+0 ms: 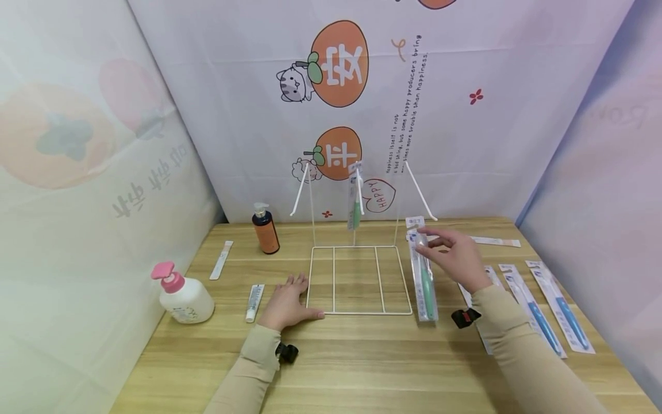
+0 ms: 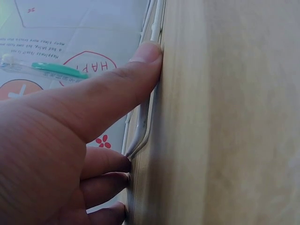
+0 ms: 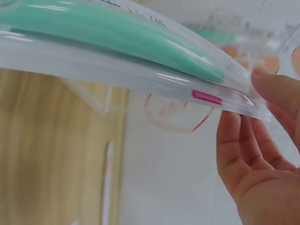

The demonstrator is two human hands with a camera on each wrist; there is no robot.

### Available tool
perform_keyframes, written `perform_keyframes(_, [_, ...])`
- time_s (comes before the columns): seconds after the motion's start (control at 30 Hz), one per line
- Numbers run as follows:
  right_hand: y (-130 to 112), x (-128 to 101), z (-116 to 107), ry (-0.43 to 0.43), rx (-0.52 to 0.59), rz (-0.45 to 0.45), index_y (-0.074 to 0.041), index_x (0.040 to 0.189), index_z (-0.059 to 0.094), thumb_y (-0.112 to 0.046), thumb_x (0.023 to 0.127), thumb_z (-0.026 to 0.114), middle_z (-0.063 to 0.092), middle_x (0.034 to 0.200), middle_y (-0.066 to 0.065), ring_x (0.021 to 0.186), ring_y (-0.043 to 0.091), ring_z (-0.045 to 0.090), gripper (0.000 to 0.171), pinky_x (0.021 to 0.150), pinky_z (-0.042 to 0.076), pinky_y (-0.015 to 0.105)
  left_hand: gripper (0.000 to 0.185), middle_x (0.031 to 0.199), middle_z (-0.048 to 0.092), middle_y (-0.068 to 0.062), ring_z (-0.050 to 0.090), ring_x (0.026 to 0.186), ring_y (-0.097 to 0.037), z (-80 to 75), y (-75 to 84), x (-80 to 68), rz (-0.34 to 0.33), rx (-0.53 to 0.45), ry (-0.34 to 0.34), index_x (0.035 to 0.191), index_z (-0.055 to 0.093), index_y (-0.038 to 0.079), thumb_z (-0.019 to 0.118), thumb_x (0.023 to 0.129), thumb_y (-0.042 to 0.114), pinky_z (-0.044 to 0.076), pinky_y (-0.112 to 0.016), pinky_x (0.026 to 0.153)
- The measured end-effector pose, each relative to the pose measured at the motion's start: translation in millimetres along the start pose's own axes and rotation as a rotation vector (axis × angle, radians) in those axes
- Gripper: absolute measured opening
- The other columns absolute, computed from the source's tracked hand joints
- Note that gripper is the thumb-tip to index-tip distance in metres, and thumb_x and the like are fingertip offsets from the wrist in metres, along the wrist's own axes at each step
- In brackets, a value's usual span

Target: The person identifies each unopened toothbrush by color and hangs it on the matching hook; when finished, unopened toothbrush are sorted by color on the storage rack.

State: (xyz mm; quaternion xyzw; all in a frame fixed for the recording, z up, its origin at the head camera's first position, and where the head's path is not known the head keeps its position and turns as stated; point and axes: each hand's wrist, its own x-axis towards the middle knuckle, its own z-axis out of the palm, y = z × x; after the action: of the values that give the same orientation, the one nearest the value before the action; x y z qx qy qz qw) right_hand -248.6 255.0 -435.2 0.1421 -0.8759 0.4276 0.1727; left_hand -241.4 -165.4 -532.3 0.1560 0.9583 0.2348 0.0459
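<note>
Left hand [image 1: 287, 303]: fingers flat, together, pressing rack base [image 1: 359, 280] at desk [image 1: 362, 368] centre.
Right hand [image 1: 456, 257]: fingertips pinching packaged toothbrush [image 1: 425, 280] top, right of rack.
Risk: slick pack slipping; rack tipping if unpinned.

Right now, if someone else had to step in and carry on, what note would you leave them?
Left hand: flat on the table, fingers pressing the base of the white wire rack to steady it.
Right hand: pinches the top of a green packaged toothbrush, lifted beside the rack.
Done: one green toothbrush pack already hangs on the middle hook.
Left, likely: hang the held pack on a free hook, then the blue packaged toothbrushes lying at the right on the table.
</note>
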Motion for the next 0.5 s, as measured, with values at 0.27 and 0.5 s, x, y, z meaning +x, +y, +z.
perform_keyframes(0.27, [-55, 12, 23, 0.124, 0.168, -0.189, -0.009, 0.127, 0.08, 0.002, 0.087, 0.089, 0.072, 0.108, 0.011, 0.091, 0.018, 0.073, 0.042, 0.08, 0.062, 0.02, 0.106, 0.167, 0.04, -0.024, 0.03, 0.158, -0.048, 1.1, -0.7, 0.8, -0.003, -0.003, 0.002, 0.159, 0.051, -0.002, 0.091, 0.081, 0.06, 0.024, -0.068, 0.125])
perform_keyframes(0.5, [-94, 10, 35, 0.133, 0.396, -0.244, -0.001, 0.125, 0.079, 0.015, 0.084, 0.085, 0.069, 0.116, 0.015, 0.093, 0.014, 0.073, 0.044, 0.08, 0.064, 0.026, 0.106, 0.167, 0.04, -0.024, 0.03, 0.158, -0.048, 1.1, -1.3, 0.9, 0.001, -0.004, 0.001, 0.159, 0.051, -0.001, 0.09, 0.081, 0.06, 0.024, -0.069, 0.125])
